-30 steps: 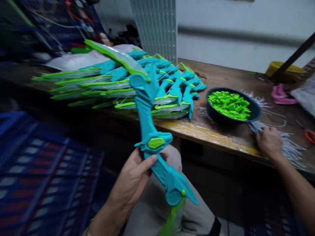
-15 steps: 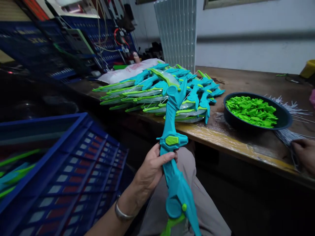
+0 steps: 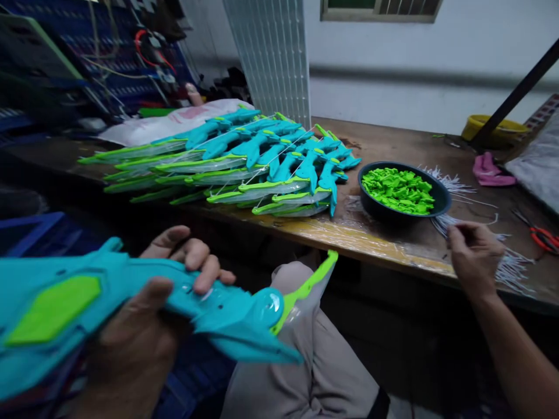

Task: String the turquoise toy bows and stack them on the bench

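Observation:
My left hand is wrapped round a teal toy bow with a bright green hexagonal inset and a green-edged clear limb; the bow lies sideways across the lower left, close to the camera. Over the bench's front edge, my right hand has its thumb and fingers pinched together beside the bundle of white strings; what is between the fingertips is too small to make out. Just left of that hand stands a dark bowl full of small green parts.
Many similar teal and green bows are stacked on the wooden bench. Red-handled pliers, a pink cloth and a yellow basin stand to the right. A blue crate sits low at the left.
The bow in my left hand has turned from upright to sideways and come closer, to the left. The view has swung right, showing more of my right hand, still by the strings.

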### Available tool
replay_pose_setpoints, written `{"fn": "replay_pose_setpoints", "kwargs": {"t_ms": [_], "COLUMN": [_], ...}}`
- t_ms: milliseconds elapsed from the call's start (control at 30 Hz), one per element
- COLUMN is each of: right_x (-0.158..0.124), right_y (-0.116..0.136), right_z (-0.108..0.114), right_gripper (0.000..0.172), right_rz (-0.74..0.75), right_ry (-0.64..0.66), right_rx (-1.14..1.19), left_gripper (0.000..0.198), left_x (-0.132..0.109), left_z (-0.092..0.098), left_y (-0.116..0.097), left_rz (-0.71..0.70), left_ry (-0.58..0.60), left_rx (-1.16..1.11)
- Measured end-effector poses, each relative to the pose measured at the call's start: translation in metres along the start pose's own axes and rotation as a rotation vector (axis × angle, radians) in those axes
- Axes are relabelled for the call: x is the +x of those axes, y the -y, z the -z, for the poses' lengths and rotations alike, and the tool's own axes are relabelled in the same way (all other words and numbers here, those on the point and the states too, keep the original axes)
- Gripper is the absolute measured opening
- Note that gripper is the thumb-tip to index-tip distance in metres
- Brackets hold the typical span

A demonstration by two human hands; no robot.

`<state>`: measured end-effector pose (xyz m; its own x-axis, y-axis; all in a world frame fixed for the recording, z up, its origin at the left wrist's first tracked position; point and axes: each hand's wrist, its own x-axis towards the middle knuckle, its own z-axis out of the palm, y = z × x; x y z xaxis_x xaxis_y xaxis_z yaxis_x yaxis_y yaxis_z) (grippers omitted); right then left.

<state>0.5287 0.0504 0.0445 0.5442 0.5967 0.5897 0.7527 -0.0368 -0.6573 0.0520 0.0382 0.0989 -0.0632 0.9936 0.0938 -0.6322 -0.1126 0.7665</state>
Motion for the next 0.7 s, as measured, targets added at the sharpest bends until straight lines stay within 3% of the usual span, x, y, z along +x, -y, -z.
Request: {"fn": "replay_pose_setpoints", "kwargs": {"t_ms": [100, 167, 233, 333, 433, 533, 700], "right_x": [-0.061, -0.104, -0.144, -0.190, -0.208, -0.198, -0.190], "right_y": [0.061, 0.104, 0.137, 0.164, 0.167, 0.159, 0.157], "right_z": [-0.013, -0.023, -0.030, -0.031, -0.022, -0.023, -0.069], "right_gripper": [0.019, 0.016, 0.015, 0.025, 0.024, 0.019, 0.043], "right_rz": [0.128, 0.223, 0.427, 0.761, 0.842, 0.602, -0.226], "right_ry": [0.258, 0.435, 0.692, 0.912, 1.181, 1.371, 1.336], "right_rx": [0.201, 0.341, 0.529, 0.575, 0.574, 0.701, 0.852], "left_gripper": [0.042, 0.034, 0.032, 0.026, 0.016, 0.012, 0.007], "left_x": [-0.025, -0.044, -0.061, -0.077, -0.077, -0.071, -0.078], "left_z": [-0.011, -0.014, -0.011, -0.001, 0.011, 0.025, 0.041], "left_y": [0.035, 0.061, 0.083, 0.100, 0.101, 0.101, 0.118], "left_rz": [-0.002, 0.079, 0.181, 0.308, 0.283, 0.207, 0.181], "left_ry": [-0.038, -0.102, -0.089, -0.044, -0.032, 0.036, 0.245], "left_rx": [0.200, 0.252, 0.309, 0.312, 0.199, 0.049, -0.084]}}
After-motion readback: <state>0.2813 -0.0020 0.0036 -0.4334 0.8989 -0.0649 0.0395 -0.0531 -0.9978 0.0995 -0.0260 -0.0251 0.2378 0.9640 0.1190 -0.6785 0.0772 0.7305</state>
